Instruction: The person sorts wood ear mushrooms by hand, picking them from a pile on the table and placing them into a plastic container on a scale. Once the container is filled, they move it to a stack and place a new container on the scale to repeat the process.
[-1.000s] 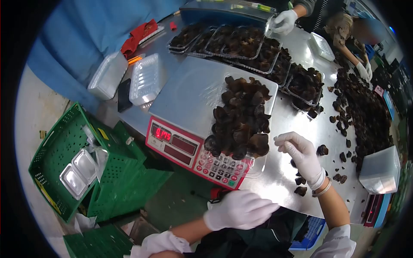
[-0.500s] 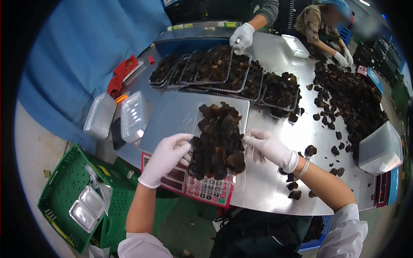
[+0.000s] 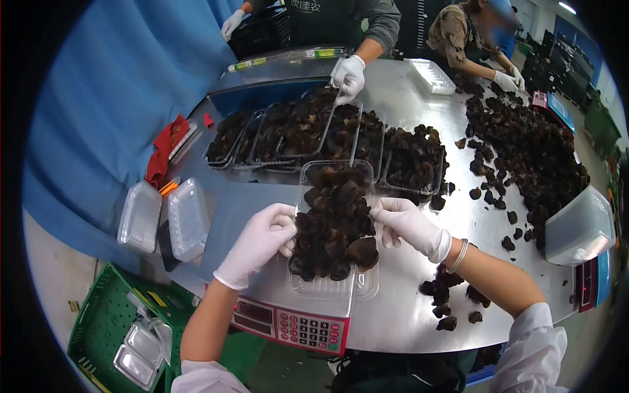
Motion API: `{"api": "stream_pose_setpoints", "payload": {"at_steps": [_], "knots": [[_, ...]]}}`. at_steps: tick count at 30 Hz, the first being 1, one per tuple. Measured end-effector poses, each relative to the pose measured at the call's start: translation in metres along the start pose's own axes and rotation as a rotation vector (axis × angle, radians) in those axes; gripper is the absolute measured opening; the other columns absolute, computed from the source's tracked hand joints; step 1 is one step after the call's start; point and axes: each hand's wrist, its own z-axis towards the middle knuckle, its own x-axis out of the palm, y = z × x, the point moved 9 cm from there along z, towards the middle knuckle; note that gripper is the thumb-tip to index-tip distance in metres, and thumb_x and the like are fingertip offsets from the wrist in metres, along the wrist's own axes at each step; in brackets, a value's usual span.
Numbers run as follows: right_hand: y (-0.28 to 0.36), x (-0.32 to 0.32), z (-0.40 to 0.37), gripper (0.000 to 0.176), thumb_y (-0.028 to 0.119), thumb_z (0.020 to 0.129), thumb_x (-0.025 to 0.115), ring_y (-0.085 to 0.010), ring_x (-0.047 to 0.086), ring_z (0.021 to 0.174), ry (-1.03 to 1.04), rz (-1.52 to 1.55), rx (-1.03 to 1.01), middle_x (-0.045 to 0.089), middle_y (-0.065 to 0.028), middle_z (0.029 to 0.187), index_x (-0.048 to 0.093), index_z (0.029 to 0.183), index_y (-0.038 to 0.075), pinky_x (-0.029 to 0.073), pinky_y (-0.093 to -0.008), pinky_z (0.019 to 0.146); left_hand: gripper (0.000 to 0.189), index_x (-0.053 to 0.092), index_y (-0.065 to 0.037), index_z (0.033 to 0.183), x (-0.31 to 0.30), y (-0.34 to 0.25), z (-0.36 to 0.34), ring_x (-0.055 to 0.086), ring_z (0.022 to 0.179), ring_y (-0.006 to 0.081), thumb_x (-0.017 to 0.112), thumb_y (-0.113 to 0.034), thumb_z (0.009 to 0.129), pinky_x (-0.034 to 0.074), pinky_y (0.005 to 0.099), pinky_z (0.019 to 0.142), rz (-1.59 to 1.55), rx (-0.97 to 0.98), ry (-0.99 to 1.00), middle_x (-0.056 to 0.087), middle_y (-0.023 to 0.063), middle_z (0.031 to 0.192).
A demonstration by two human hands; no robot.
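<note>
On the scale (image 3: 288, 324), clear tray (image 3: 325, 289) of dark mushrooms (image 3: 334, 223), left hand (image 3: 259, 242) and right hand (image 3: 409, 226) pinching its edges

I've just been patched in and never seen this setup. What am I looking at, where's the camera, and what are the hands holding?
No machine here: a person works with two white-gloved hands, filmed by a camera worn on their head, looking forward and down. The left hand and right hand each grip a side of a clear plastic tray of dark brown mushrooms, held over the grey electronic scale with red keypad. On the steel table lie more filled trays and a loose mushroom heap. A co-worker's gloved hand reaches toward them.
</note>
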Motion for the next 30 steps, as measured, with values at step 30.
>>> {"api": "stream_pose_setpoints", "payload": {"at_steps": [30], "knots": [[0.101,-0.045,0.185,0.025,0.029,0.099,0.054,-0.0154,0.063,0.060,-0.142,-0.182,-0.108,0.073,-0.0081,0.085,0.063,0.099,0.006,0.047,-0.0287,0.049,0.038,0.059,-0.001,0.131,-0.113,-0.023,0.207,0.055,0.062,0.0123,0.055,0.000,0.092,0.046,0.0297,0.056,0.078,-0.030,-0.289,0.059,0.0023,0.082]]}}
